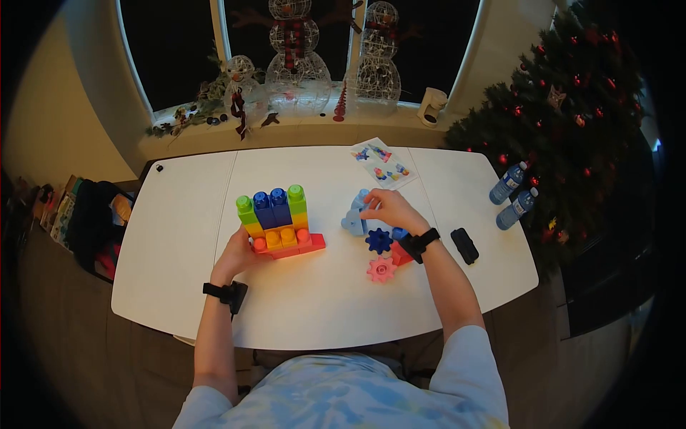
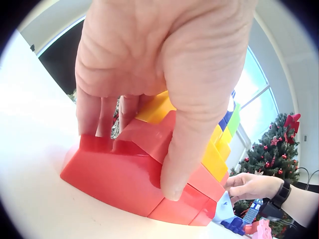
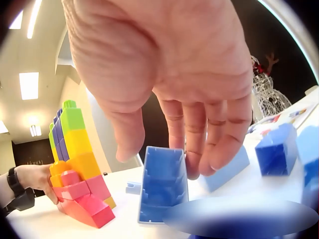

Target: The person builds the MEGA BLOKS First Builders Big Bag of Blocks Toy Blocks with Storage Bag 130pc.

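Observation:
On the table at left stands a tower of toy building blocks (image 1: 280, 213), with green and dark blue tops, yellow and orange middle and red base. My left hand (image 1: 234, 255) grips its red base block (image 2: 112, 174), thumb on the near face and fingers over the top. My right hand (image 1: 393, 209) is over the light blue pieces. In the right wrist view, its fingers reach the top and right edge of a light blue block (image 3: 164, 185), whose hollow underside faces the camera. The thumb (image 3: 130, 142) stands just off the block's left edge.
Near my right wrist lie a dark blue gear (image 1: 379, 241), a pink gear (image 1: 381, 269) and a red block (image 1: 401, 254). A picture sheet (image 1: 384, 163) lies at the back. A black case (image 1: 464, 246) and two water bottles (image 1: 517, 208) are at right.

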`<control>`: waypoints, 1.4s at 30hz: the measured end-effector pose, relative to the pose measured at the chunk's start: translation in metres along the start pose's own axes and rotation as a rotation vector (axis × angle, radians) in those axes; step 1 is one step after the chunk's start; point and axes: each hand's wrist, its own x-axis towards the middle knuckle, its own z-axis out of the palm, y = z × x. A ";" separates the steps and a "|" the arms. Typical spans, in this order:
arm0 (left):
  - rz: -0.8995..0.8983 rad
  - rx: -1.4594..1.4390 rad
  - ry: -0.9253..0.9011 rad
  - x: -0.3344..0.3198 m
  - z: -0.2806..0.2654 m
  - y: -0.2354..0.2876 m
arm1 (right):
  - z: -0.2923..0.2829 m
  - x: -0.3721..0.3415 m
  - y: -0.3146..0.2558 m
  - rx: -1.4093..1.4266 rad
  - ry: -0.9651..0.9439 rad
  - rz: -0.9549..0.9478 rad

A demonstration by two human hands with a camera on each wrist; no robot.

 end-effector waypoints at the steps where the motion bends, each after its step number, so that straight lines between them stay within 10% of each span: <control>1: 0.040 -0.038 0.014 -0.001 -0.001 -0.001 | -0.013 -0.006 0.002 -0.069 0.043 0.045; 5: 0.209 -0.265 0.135 0.005 -0.010 0.006 | -0.044 -0.041 0.004 -0.546 -0.111 0.264; 17: 0.165 -0.494 0.137 0.028 -0.022 0.034 | -0.051 -0.060 -0.027 -0.356 -0.090 0.218; 27: 0.144 -0.466 0.104 0.026 -0.025 0.035 | -0.012 0.021 -0.202 0.325 0.080 -0.577; 42: 0.186 -0.453 0.095 0.027 -0.024 0.031 | 0.028 0.047 -0.208 0.176 -0.032 -0.605</control>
